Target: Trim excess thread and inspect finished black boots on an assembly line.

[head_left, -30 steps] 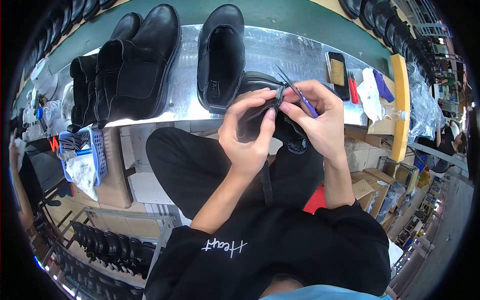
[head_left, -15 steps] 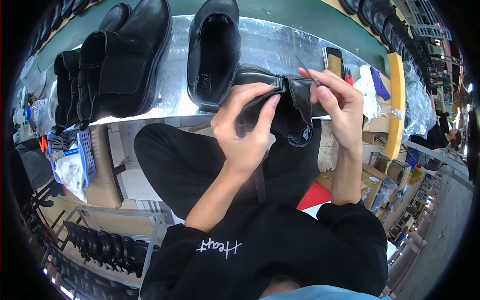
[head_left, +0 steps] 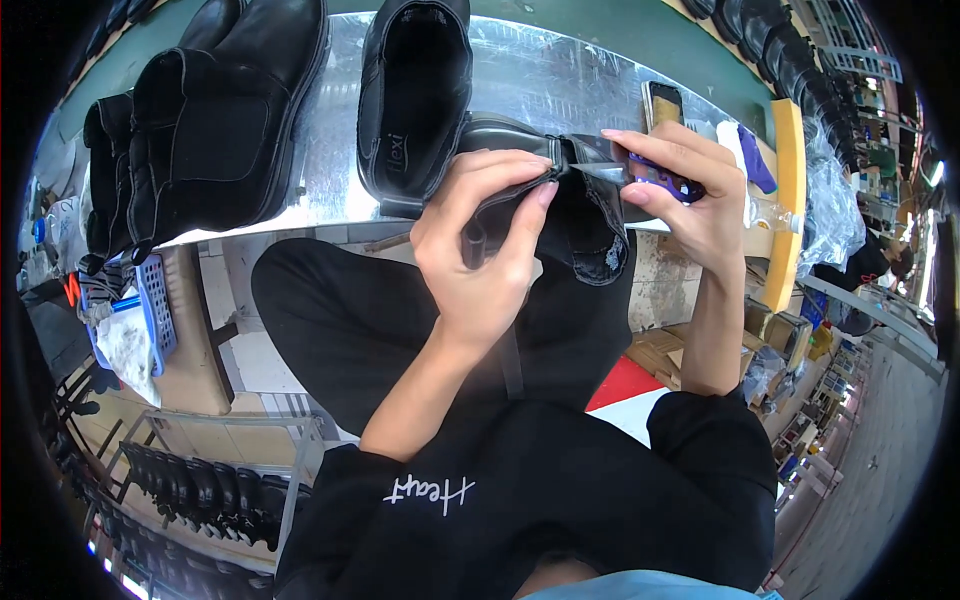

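My left hand [head_left: 482, 245] pinches the edge of a black leather shoe [head_left: 600, 250] between thumb and fingertips, near a small strap by its opening. The shoe lies over the table's near edge, its opening facing me. Fingers closed round purple-handled snips [head_left: 668, 180], my right hand [head_left: 705, 205] points the silver blades left, with their tips beside the strap next to my left fingertips. Whether the blades touch the shoe I cannot tell. A second black shoe [head_left: 372, 120] stands just to the left on the metal tabletop [head_left: 540, 70].
More black shoes [head_left: 230, 130] stand together at the left of the table. At the right are a phone [head_left: 662, 103], a purple and white cloth [head_left: 755, 160] and a yellow edge strip [head_left: 790, 210]. A blue basket [head_left: 158, 310] sits lower left, above a shoe rack [head_left: 215, 490].
My right hand has turned the snips, so the blades that pointed up and left now reach the strap and the purple handle shows. My left hand keeps its pinch on the shoe.
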`<control>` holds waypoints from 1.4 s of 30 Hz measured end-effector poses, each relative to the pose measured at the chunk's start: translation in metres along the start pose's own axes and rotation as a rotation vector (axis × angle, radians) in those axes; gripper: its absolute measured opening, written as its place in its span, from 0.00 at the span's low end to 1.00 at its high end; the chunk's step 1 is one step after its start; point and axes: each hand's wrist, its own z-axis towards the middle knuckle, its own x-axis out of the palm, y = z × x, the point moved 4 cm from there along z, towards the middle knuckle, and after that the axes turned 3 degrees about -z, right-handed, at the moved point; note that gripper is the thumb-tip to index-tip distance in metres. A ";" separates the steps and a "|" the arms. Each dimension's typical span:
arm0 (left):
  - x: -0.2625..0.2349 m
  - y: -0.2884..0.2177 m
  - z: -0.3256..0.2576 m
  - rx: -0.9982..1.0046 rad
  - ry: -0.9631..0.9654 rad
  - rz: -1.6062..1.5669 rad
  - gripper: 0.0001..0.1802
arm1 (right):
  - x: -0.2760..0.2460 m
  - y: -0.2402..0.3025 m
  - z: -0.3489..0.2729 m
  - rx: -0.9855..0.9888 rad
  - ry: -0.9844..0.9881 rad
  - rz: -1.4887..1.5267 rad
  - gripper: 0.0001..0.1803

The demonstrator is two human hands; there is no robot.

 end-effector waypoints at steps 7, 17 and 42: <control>-0.008 0.003 -0.005 0.079 0.070 -0.011 0.12 | 0.004 0.000 -0.004 0.011 0.126 0.072 0.29; -0.010 0.008 -0.005 0.098 0.105 -0.045 0.14 | 0.014 0.001 -0.014 0.200 -0.165 0.391 0.20; -0.004 -0.004 -0.001 -0.077 0.032 0.056 0.07 | -0.001 0.041 0.004 -0.136 -0.095 -0.235 0.22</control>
